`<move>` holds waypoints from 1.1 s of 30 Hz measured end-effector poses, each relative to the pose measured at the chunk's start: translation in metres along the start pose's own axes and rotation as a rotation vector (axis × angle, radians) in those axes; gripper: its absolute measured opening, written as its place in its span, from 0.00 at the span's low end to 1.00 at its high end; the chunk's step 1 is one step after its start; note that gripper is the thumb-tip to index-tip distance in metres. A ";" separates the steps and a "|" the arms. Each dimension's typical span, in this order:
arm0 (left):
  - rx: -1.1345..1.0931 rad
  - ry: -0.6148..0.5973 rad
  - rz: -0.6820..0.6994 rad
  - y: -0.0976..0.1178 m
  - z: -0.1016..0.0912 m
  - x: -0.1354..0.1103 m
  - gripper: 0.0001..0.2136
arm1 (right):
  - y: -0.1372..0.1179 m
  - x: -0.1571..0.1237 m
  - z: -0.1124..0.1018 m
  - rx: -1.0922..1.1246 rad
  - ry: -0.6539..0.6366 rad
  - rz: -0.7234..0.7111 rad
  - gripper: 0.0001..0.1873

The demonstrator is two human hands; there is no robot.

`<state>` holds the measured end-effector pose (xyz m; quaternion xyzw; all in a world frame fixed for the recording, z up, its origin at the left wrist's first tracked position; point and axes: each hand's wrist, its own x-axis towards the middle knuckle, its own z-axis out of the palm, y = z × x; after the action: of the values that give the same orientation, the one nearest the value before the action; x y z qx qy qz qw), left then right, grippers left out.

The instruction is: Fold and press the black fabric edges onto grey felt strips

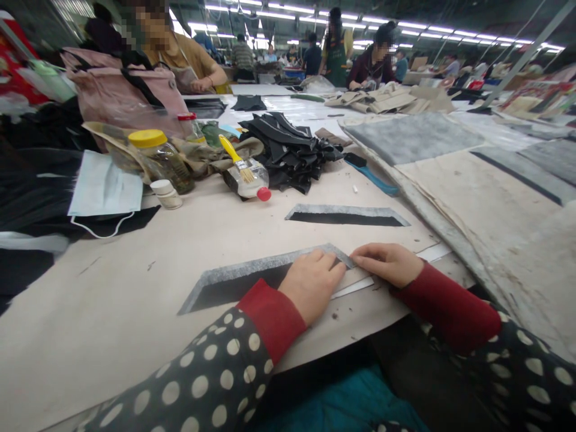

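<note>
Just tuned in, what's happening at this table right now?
A person presses a long grey-edged black strip flat on the table: left hand on its upper edge, right hand at its pointed end. A second strip lies just beyond, with a pile of black pieces and a brush on a bottle farther back.

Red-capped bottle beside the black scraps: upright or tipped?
Tipped: the bottle lies on its side on the table, red cap pointing toward the camera.
</note>
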<state>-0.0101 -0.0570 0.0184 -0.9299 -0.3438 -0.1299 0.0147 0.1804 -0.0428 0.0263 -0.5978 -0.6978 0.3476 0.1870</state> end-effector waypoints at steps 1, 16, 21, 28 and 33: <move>-0.002 0.000 -0.001 0.000 0.000 0.000 0.11 | -0.001 0.000 0.001 -0.035 0.016 0.004 0.19; -0.038 0.000 -0.018 0.001 0.000 0.000 0.11 | -0.002 -0.013 0.025 -0.515 0.329 -0.406 0.12; -0.031 0.014 -0.022 0.002 0.000 0.000 0.10 | -0.001 -0.017 0.031 -0.638 0.405 -0.544 0.14; -0.042 0.028 -0.037 0.002 0.001 0.001 0.09 | 0.005 -0.017 0.035 -0.873 0.416 -0.637 0.13; -0.045 0.018 -0.039 0.002 0.002 0.001 0.09 | -0.005 -0.019 0.037 -0.975 0.404 -0.659 0.12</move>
<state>-0.0074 -0.0578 0.0173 -0.9220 -0.3585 -0.1464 -0.0058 0.1564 -0.0706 0.0074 -0.4217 -0.8748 -0.2070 0.1183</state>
